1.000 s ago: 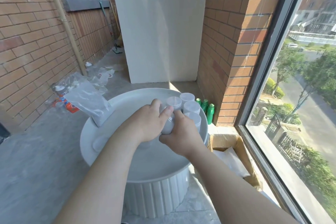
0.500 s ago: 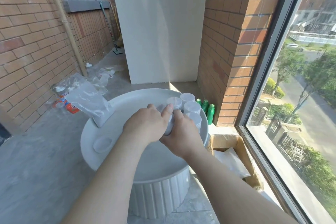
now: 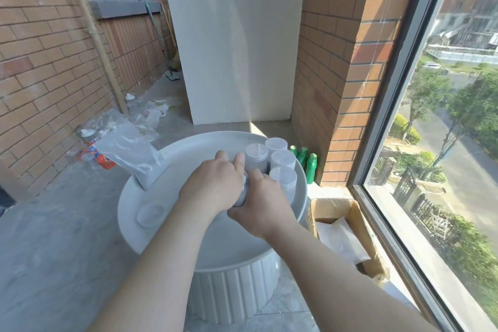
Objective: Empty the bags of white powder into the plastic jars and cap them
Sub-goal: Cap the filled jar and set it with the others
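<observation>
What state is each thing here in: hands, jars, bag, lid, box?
Left hand, gripping the held plastic jar.
Right hand, gripping that jar too.
Four white-capped plastic jars, upright, closed.
Clear plastic powder bag, part full, lying down.
Loose round white lid, lying flat.
Brown cardboard box, open.

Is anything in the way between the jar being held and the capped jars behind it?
Nothing visible. Left hand and right hand grip the jar close beside the four capped jars, with no object between.
</observation>
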The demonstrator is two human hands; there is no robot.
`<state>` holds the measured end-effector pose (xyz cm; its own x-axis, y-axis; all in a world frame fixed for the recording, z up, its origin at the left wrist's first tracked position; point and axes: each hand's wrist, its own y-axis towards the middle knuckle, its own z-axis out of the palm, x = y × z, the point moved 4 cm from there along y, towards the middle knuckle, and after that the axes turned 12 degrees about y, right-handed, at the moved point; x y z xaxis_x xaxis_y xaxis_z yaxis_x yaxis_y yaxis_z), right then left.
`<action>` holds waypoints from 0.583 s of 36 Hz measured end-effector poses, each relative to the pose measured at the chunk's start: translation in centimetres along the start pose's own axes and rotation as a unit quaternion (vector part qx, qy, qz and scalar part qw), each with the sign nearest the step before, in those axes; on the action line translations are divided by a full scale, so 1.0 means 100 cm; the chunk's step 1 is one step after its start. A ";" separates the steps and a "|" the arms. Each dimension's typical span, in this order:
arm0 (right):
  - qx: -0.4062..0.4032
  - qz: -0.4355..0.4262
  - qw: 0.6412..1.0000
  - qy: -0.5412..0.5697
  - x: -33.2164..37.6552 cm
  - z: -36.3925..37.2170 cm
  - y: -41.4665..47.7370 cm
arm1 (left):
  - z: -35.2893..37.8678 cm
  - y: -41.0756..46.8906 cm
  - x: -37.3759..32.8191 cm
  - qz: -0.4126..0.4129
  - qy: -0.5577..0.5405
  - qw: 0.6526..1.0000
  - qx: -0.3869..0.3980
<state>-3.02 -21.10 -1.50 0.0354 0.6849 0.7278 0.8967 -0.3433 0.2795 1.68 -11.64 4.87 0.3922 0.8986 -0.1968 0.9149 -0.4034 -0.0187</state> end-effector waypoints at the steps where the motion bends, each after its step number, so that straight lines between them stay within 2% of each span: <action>1: -0.008 -0.004 1.000 -0.004 0.000 0.002 -0.001 | -0.001 -0.002 -0.003 0.000 0.010 1.000 0.009; 7: -0.027 -0.033 0.998 -0.048 -0.003 0.010 0.000 | -0.003 -0.006 -0.007 -0.027 0.016 0.999 0.039; 11: 0.007 0.014 1.000 0.022 -0.002 0.004 0.000 | -0.001 0.000 0.000 0.025 0.019 0.998 0.045; 13: 0.029 0.051 0.996 0.071 -0.003 0.002 0.000 | 0.004 0.008 0.005 0.068 -0.023 0.995 0.063; 15: 0.041 0.075 0.992 0.090 -0.006 0.001 0.001 | 0.006 0.012 0.008 0.114 -0.112 0.981 0.109; 16: 0.042 0.082 0.992 0.091 -0.007 0.001 0.002 | 0.004 0.012 0.009 0.126 -0.166 0.970 0.126; 18: 0.032 0.086 0.992 0.090 -0.006 -0.002 0.003 | 0.003 0.011 0.012 0.118 -0.202 0.965 0.120; 21: 0.024 0.080 0.993 0.089 -0.006 -0.004 0.004 | 0.002 0.016 0.018 0.083 -0.070 0.994 0.031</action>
<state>-2.82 -21.88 -1.60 0.1049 0.4988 0.8604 0.9061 -0.4045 0.1240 3.80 -10.68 4.29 0.5156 0.7882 -0.3360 0.8295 -0.5574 -0.0347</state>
